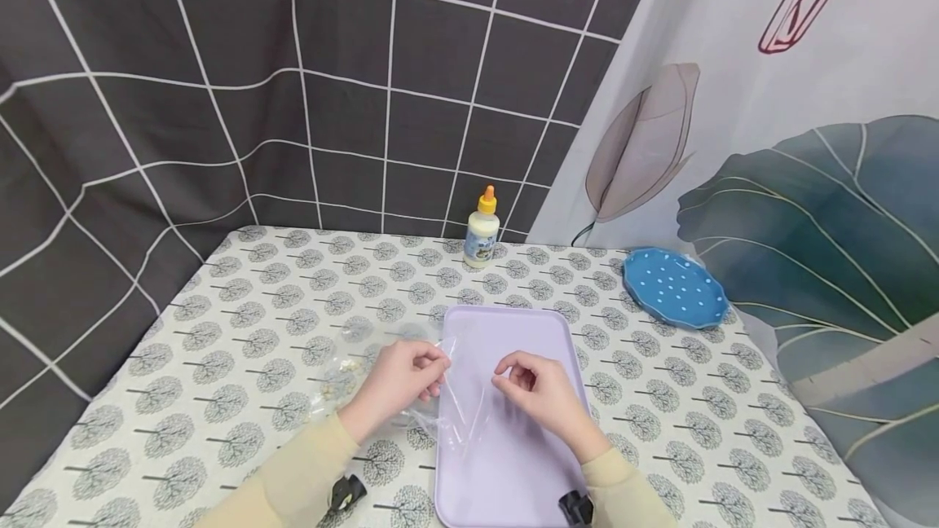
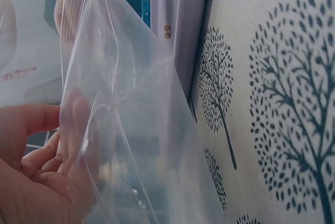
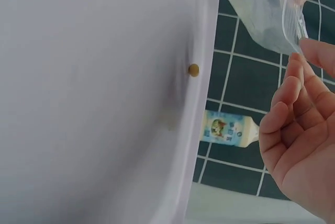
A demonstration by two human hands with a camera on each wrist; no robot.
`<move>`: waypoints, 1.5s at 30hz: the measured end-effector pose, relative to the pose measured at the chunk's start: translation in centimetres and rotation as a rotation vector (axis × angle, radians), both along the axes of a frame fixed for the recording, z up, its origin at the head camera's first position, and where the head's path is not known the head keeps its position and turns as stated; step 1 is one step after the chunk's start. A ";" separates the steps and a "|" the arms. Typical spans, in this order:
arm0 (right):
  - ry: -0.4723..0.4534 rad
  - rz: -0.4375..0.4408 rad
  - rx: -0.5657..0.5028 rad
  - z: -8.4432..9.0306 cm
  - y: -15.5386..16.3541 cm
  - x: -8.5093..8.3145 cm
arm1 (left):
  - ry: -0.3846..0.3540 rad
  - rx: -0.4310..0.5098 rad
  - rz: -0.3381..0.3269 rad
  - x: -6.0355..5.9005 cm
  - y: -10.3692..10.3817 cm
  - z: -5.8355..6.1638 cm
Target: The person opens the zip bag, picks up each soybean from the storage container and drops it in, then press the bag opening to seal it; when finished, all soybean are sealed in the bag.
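A clear plastic zip bag [image 1: 462, 406] is stretched between the two hands, over the left edge of a lilac tray [image 1: 513, 495]. My left hand [image 1: 405, 377] pinches one side of its upper edge. On the other side, the thumb and forefinger of my right hand [image 1: 543, 393] pinch the zip edge, as the right wrist view shows. Clear plastic with several small pale yellow pieces [image 1: 339, 380] shows beside the left hand, partly hidden behind it. One small round yellow-brown bean-like piece [image 3: 193, 70] lies at the tray's inner edge.
A glue bottle [image 1: 481, 239] with a yellow and orange cap stands upright behind the tray, near the dark grid curtain [image 1: 345, 112]. To the back right lies a blue wavy-edged plate [image 1: 671, 288] with white dots. A tree-patterned cloth [image 1: 242, 398] covers the table.
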State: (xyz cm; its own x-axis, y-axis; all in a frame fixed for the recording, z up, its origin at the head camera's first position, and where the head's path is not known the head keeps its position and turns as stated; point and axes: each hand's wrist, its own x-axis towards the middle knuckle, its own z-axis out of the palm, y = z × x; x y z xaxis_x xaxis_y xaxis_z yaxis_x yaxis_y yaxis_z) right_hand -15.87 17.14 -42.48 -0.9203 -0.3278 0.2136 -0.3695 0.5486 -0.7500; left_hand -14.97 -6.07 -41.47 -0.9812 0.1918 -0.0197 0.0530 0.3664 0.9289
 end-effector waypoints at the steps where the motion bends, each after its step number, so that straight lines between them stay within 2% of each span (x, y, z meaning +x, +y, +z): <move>1: -0.014 -0.011 -0.007 -0.1 0.1 0.0 | -0.001 0.000 0.000 0.0 0.0 0.0; 5: -0.043 -0.041 -0.017 -0.3 0.5 -0.2 | -0.003 0.004 0.000 0.0 0.0 0.0; 13: -0.029 -0.077 0.088 -0.6 0.7 -0.8 | 0.003 0.002 0.002 -0.1 0.0 -0.1; 21: -0.138 -0.081 0.168 -1.2 1.0 -1.0 | 0.005 0.014 0.002 -0.3 -0.1 -0.2; 26: -0.170 -0.100 0.305 -1.2 1.0 -1.1 | 0.008 0.014 0.011 -0.3 -0.2 -0.1; 33: -0.167 -0.104 0.508 -1.0 0.4 -0.9 | -0.001 0.019 0.016 -0.1 -0.2 0.1; 36: -0.155 -0.098 0.535 -0.9 0.2 -0.8 | -0.003 0.020 0.015 -0.1 -0.3 0.0; 45: -0.139 -0.091 0.525 -1.0 0.0 -1.0 | 0.009 0.004 0.009 -0.1 -0.3 -0.2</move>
State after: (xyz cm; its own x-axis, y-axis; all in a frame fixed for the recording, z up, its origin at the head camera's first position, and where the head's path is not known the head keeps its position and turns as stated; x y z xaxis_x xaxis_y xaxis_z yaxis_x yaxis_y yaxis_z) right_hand -16.88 17.13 -43.49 -0.9577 -0.2756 -0.0832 -0.2202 0.8873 -0.4051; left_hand -15.08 -6.39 -41.67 -0.9831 0.1826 -0.0099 0.0581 0.3632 0.9299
